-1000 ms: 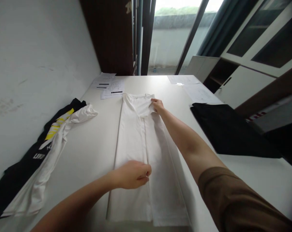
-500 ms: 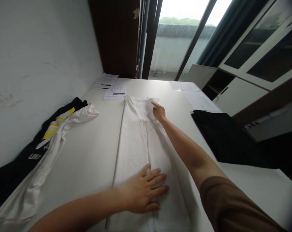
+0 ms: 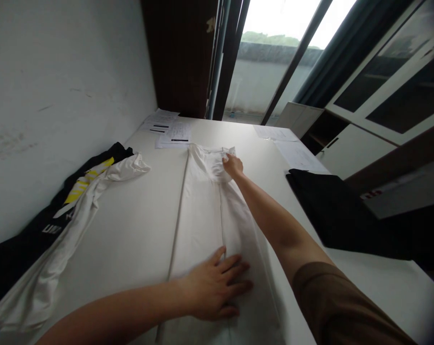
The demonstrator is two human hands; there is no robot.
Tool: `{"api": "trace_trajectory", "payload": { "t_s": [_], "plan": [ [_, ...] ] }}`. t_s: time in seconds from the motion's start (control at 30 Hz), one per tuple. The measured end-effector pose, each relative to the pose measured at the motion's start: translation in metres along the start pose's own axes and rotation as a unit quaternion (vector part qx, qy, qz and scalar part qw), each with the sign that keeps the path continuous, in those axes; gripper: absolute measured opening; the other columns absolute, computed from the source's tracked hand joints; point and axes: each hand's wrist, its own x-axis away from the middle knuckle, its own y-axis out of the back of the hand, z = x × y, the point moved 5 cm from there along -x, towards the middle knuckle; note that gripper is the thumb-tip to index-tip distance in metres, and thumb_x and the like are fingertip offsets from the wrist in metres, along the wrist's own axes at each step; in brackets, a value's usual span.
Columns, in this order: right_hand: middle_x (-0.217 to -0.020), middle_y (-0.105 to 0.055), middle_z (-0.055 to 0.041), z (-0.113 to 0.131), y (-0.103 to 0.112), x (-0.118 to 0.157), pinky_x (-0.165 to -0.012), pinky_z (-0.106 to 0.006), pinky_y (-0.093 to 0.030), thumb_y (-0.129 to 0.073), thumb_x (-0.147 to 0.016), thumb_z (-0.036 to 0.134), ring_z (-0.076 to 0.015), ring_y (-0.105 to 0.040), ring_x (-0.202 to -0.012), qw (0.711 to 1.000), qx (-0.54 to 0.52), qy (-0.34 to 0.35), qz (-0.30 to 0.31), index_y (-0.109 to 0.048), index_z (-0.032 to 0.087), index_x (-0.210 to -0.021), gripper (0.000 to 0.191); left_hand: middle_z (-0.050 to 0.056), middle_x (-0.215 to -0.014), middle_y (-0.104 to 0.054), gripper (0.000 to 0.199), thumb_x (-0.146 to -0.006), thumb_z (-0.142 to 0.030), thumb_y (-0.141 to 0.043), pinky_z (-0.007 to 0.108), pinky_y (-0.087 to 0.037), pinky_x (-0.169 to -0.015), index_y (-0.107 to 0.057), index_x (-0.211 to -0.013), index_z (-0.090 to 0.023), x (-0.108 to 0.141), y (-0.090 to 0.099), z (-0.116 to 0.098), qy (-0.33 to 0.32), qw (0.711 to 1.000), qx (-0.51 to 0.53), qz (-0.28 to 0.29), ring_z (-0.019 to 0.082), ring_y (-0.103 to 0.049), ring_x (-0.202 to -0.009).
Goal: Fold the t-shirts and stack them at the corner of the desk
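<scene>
White garment (image 3: 200, 215) laid lengthwise on the surface (image 3: 141, 215)
Left hand (image 3: 217, 290) spread flat on its near half — right hand (image 3: 233, 166) at its far end, fingers curled, whether pinching cloth I cannot tell.

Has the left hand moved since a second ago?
Yes. Judged against the black item on the table, the left hand has shifted rightward, now spread across the white garment.

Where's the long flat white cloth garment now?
In the head view's centre, the garment lies on the white tabletop, bare left hand across its near part, right hand at its far end.
</scene>
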Motion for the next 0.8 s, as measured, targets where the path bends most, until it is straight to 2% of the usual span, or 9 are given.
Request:
{"api": "trace_trajectory", "payload": {
  "t_s": [0.1, 0.2, 0.27, 0.33, 0.43, 0.57, 0.73, 0.8],
  "plan": [
    [-0.140, -0.060, -0.0152, 0.032, -0.012, 0.007, -0.104, -0.037, -0.044, -0.055, -0.101, 0.040, -0.0282, -0.059, -0.123, 0.997, 0.071, 0.006, -0.001, -0.061, 0.019, -0.138, 0.043, 0.012, -0.168, -0.029, 0.061, -0.105, -0.054, -0.042, 0.060, -0.011, -0.126, -0.043, -0.157, -0.022, 0.000, -0.002, 0.001, 0.000, 1.000, 0.003, 0.004, 0.034, -0.024, -0.156],
    [-0.147, -0.055, -0.0129, 0.060, -0.033, 0.015, -0.105, -0.037, -0.045, -0.056, -0.100, 0.044, -0.0282, -0.058, -0.125, 0.990, 0.107, 0.049, 0.074, -0.059, 0.024, -0.141, 0.046, 0.011, -0.169, -0.027, 0.060, -0.106, -0.054, -0.039, 0.060, -0.011, -0.126, -0.043, -0.157, -0.023, 0.001, -0.004, 0.001, 0.001, 1.000, 0.003, 0.006, 0.034, -0.024, -0.156],
    [-0.152, -0.050, -0.0112, 0.071, -0.043, 0.022, -0.105, -0.038, -0.046, -0.057, -0.099, 0.046, -0.0285, -0.058, -0.127, 0.987, 0.103, 0.080, 0.097, -0.055, 0.027, -0.146, 0.050, 0.010, -0.169, -0.027, 0.059, -0.106, -0.054, -0.040, 0.060, -0.012, -0.126, -0.043, -0.157, -0.023, 0.001, -0.004, 0.001, 0.000, 1.000, 0.001, 0.002, 0.034, -0.024, -0.156],
    [-0.154, -0.049, -0.0086, 0.073, -0.049, 0.028, -0.105, -0.038, -0.046, -0.054, -0.101, 0.044, -0.0277, -0.058, -0.127, 0.987, 0.086, 0.111, 0.083, -0.053, 0.030, -0.148, 0.049, 0.010, -0.169, -0.029, 0.059, -0.105, -0.053, -0.042, 0.060, -0.013, -0.126, -0.044, -0.156, -0.023, 0.001, -0.004, 0.001, -0.002, 1.000, 0.000, 0.000, 0.034, -0.025, -0.155],
    [-0.144, -0.059, -0.0073, 0.061, -0.053, 0.032, -0.105, -0.037, -0.046, -0.047, -0.104, 0.037, -0.0261, -0.058, -0.124, 0.990, 0.066, 0.122, 0.039, -0.061, 0.029, -0.141, 0.040, 0.010, -0.168, -0.031, 0.059, -0.105, -0.052, -0.045, 0.061, -0.015, -0.125, -0.045, -0.156, -0.022, 0.001, -0.003, 0.001, -0.005, 1.000, 0.003, -0.001, 0.034, -0.026, -0.154],
    [-0.128, -0.067, -0.0101, 0.034, -0.059, 0.023, -0.108, -0.037, -0.043, -0.047, -0.102, 0.031, -0.0263, -0.059, -0.121, 0.994, 0.053, 0.092, 0.014, -0.069, 0.024, -0.129, 0.035, 0.010, -0.167, -0.032, 0.058, -0.105, -0.051, -0.045, 0.061, -0.014, -0.125, -0.044, -0.156, -0.022, 0.001, -0.001, 0.001, 0.000, 1.000, 0.011, -0.003, 0.034, -0.025, -0.155],
    [-0.134, -0.062, -0.0145, 0.006, -0.051, -0.009, -0.104, -0.037, -0.045, -0.052, -0.100, 0.033, -0.0278, -0.056, -0.123, 0.996, 0.030, -0.005, -0.078, -0.064, 0.020, -0.134, 0.038, 0.009, -0.168, -0.029, 0.058, -0.106, -0.051, -0.041, 0.061, -0.013, -0.126, -0.043, -0.156, -0.023, 0.001, -0.002, 0.001, -0.001, 1.000, 0.016, 0.003, 0.034, -0.023, -0.156],
    [-0.135, -0.062, -0.0172, -0.003, -0.049, -0.024, -0.103, -0.038, -0.045, -0.054, -0.100, 0.036, -0.0290, -0.055, -0.125, 0.995, 0.031, -0.046, -0.086, -0.062, 0.017, -0.135, 0.041, 0.009, -0.169, -0.029, 0.058, -0.107, -0.052, -0.040, 0.062, -0.012, -0.126, -0.042, -0.157, -0.023, 0.001, -0.003, 0.001, -0.001, 1.000, 0.014, 0.007, 0.034, -0.023, -0.156]
  ]
}}
